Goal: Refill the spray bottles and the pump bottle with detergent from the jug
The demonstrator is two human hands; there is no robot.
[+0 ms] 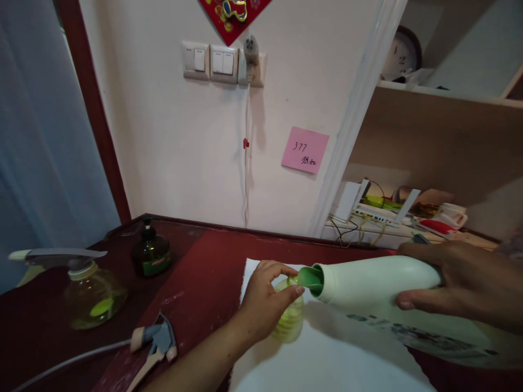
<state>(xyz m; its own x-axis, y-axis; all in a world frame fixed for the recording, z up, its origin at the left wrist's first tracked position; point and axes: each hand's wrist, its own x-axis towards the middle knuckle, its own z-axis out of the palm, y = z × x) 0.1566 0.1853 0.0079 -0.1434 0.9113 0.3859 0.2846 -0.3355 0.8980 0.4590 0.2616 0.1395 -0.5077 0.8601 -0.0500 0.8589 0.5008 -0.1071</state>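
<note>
Your right hand [457, 283] is clamped around the body of a big white bottle [379, 286], which lies tipped nearly flat, its green spout [310, 279] pointing left. The spout sits right at the mouth of a small clear bottle [289, 318] holding yellowish liquid. That small bottle stands upright on a white cloth [327, 359] at the near middle of the table. Your left hand [265, 299] is closed around its neck, thumb and fingers pinched at the top; the spout tip is touching or just beside your fingertips, cannot tell which.

The cloth lies on a dark red table [204, 272]. On the near left, a loose spray nozzle [157, 340] with a tube attached lies flat on the table. Farther left stands a spray bottle [87, 288] of yellowish liquid, trigger head on. Behind it, toward the far wall, stands a dark pump bottle [150, 250].

On the wall: a pink note [304, 149] with handwriting, light switches [210, 61] above it to the left, and a plug [251, 54] with a white cord hanging down. On the far right, a shelf [408, 228] holds a white box, wires and small items, too cluttered to tell apart.
</note>
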